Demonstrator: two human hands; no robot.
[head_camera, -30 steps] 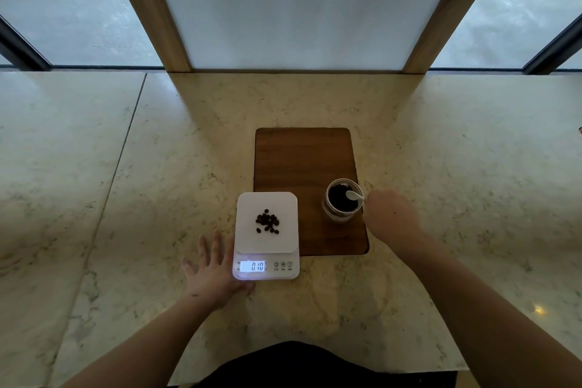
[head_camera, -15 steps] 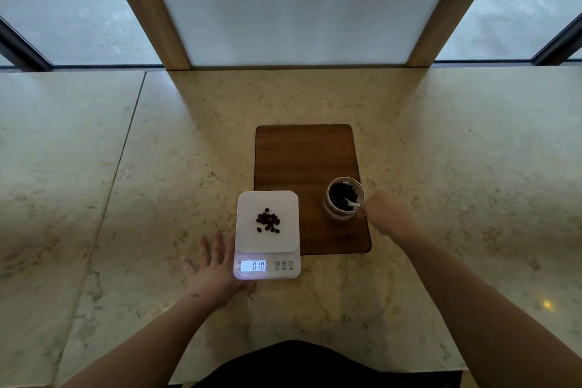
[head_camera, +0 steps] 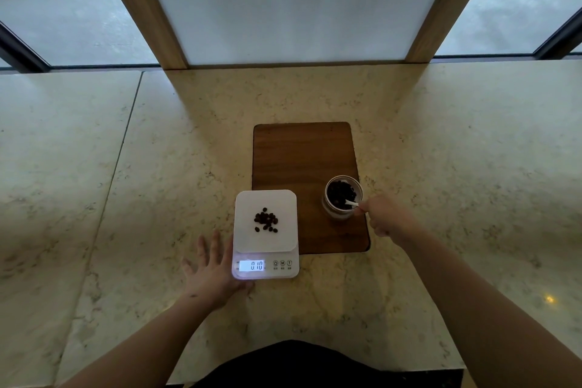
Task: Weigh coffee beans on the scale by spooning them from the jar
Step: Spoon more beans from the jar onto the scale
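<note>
A white digital scale (head_camera: pixel 248 239) stands on the marble counter, its lit display reading 010. A small heap of dark coffee beans (head_camera: pixel 266 220) lies on its platform. To its right a glass jar (head_camera: pixel 342 197) of beans stands on a wooden board (head_camera: pixel 302 154). My right hand (head_camera: pixel 385 217) grips the handle of a small white spoon (head_camera: pixel 352 203), whose bowl dips into the jar's beans. My left hand (head_camera: pixel 211 271) lies flat on the counter with fingers spread, touching the scale's left side.
The marble counter (head_camera: pixel 126 198) stretches wide on both sides, with a seam on the left. A white panel between two slanted wooden posts (head_camera: pixel 148 6) rises at the counter's back edge, with windows beyond.
The spoon's bowl has sunk deeper among the beans in the jar and my right hand has shifted slightly. My left hand and the scale reading are unchanged.
</note>
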